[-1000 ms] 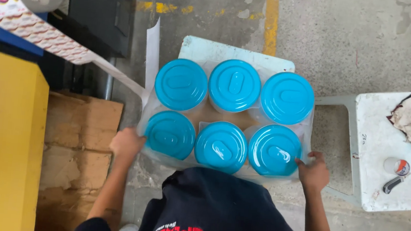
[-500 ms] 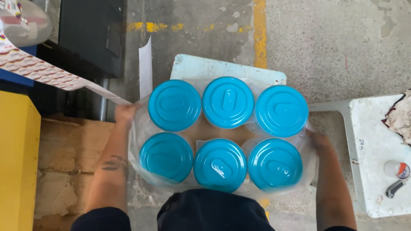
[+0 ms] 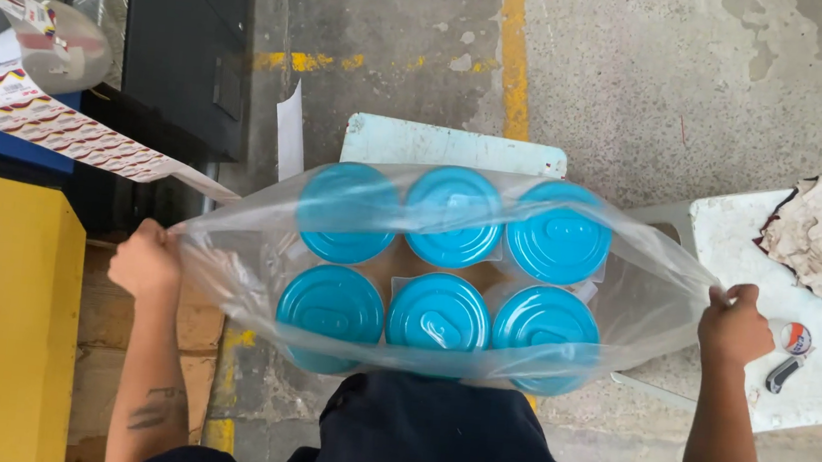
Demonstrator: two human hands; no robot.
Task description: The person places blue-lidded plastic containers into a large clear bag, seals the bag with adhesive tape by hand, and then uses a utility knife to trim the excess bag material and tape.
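left hand [image 3: 145,261] and right hand [image 3: 735,328] each closed on an edge of the clear bag [image 3: 227,269], stretched over six blue-lidded jars [image 3: 443,264] on the small table [image 3: 390,141]. film looks thin, slippery (tears easily); hold at edges.

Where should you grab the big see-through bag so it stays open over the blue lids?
Probably at the two far ends of its mouth, coming in from the sides. The clear plastic bag is limp and stretched wide over six blue-lidded jars, so pulling outward keeps it taut. The left hand pinches the left end and the right hand the right end.
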